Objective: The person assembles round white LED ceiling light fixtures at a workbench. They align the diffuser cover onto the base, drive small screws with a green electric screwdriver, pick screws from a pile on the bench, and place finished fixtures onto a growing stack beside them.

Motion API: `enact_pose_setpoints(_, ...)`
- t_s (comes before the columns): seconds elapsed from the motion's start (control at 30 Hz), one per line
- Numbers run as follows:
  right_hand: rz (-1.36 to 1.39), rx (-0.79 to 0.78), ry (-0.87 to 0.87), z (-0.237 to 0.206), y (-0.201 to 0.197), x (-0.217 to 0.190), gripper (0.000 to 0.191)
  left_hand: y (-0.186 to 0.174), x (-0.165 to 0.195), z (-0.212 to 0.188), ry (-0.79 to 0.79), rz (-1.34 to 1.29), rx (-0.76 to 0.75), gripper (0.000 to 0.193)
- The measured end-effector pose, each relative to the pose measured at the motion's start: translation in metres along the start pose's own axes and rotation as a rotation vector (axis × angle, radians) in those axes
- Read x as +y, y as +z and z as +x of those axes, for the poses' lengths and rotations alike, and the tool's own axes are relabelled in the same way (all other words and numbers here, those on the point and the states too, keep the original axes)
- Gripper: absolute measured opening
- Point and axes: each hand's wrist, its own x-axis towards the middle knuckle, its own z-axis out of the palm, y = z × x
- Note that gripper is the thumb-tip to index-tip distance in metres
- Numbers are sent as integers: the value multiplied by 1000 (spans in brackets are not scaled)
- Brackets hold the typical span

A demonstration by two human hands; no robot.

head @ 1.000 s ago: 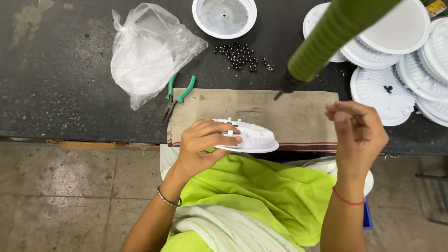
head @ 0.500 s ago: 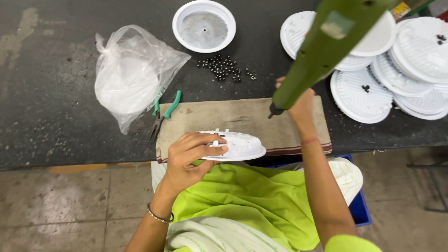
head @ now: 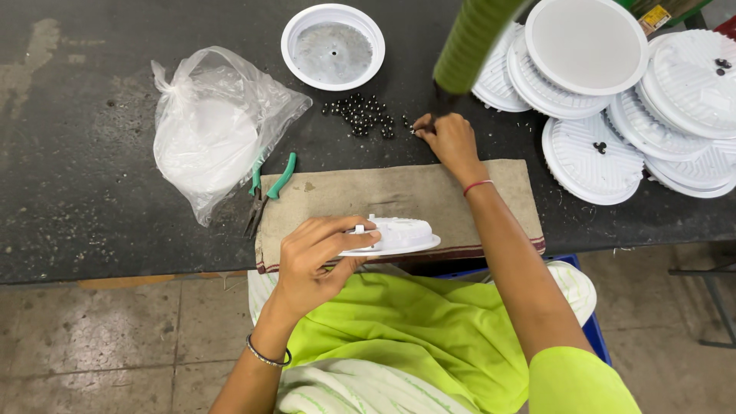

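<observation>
**Right hand at the screws, left hand on the white disc**

The near edge of the dark tabletop runs across the view just behind your lap, and the brown cloth pad lies along it, its front hem flush with that edge. Bare tabletop opens at 9 to 11 o'clock of the pad; at 1 to 3 o'clock the room is taken up by a crowd of overlapping white ribbed discs, two of them carrying a few dark screws on top.

At 12 o'clock, well back, a round white housing lies open side up, with a grey plate inside it. At 10 o'clock a clear plastic bag slumps on the tabletop with something white and rounded inside. Green-handled pliers lie between the bag and the pad's left corner, the handle tips over the pad.

A loose scatter of small dark screws sits just beyond the pad's far edge. Your right hand reaches out over the pad to the scatter's right end, wrist low, fingers pressed together in a pinch among the screws; what is in the pinch is too small to tell. A green tool handle hangs just above that hand.

Your left hand holds a white disc at the pad's near edge, fingers curled over its left rim, thumb on top.
</observation>
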Motion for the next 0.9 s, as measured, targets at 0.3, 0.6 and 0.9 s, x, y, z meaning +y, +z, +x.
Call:
enact_pose_setpoints(0.3,589,73,180,-21,-50,-36,13,0,10,-8,5,-3,25,38)
enact_pose_setpoints(0.6,734,-267,-193,-112,-145,-134,18,8,-16,9,-36,-34,-21,46)
enact_pose_setpoints(0.9,379,-387,-555,-95,-156,-183,17,3,-12,0,-34,-5,-51,48)
